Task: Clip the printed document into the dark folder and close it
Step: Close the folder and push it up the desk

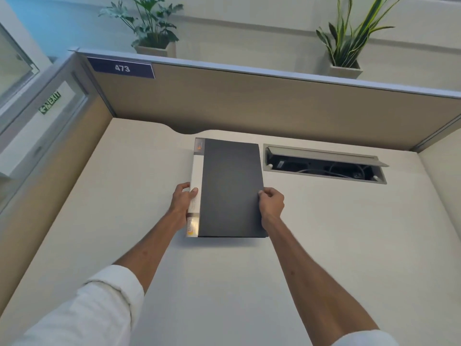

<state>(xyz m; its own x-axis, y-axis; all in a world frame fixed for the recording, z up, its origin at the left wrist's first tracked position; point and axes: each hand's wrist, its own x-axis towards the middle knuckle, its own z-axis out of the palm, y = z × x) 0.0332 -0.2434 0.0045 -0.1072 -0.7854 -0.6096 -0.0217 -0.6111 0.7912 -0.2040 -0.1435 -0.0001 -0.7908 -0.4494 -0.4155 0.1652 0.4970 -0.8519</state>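
Note:
The dark folder (232, 188) lies shut and flat on the pale desk (224, 283), its white spine label along the left edge. My left hand (183, 201) grips that spine edge, thumb on top of the label. My right hand (272, 202) pinches the cover's right edge with fingertips. No printed document shows outside the folder; whatever is inside is hidden.
An open cable hatch (324, 163) with wires sits in the desk just right of the folder. Beige partition walls (249, 103) close off the back and left side. Two potted plants (154, 28) stand behind the partition.

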